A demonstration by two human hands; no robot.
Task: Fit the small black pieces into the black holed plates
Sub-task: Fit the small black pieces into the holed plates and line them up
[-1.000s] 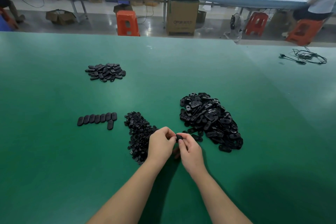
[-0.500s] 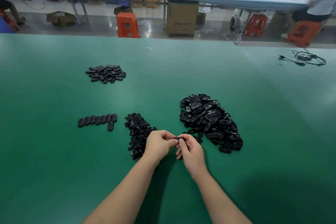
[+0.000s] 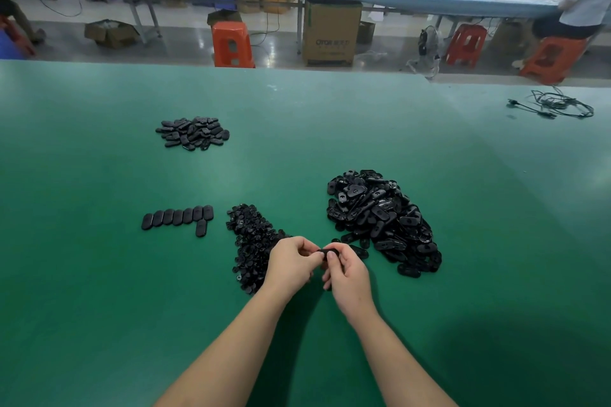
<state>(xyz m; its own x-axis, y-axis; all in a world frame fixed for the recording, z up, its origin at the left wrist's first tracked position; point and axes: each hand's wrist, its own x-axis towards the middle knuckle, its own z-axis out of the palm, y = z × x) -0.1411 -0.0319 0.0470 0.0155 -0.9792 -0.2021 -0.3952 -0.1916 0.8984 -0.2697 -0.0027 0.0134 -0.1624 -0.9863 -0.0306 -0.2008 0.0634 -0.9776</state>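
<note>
Two bare hands meet over a green matte worktable (image 3: 99,274): the left hand (image 3: 291,263) and right hand (image 3: 347,271) both pinch one glossy black oval plate (image 3: 327,254) between curled fingertips, held just above the surface. Left of the hands lies a heap of small knobbly black pieces (image 3: 251,241); to the right, a larger pile of holed plates (image 3: 380,218). Farther left, a neat row of smooth rounded plates (image 3: 177,216); beyond it, a loose mound (image 3: 193,133). Orange plastic stools (image 3: 233,43), a cardboard box (image 3: 330,33) and long benches fill the workshop behind.
</note>
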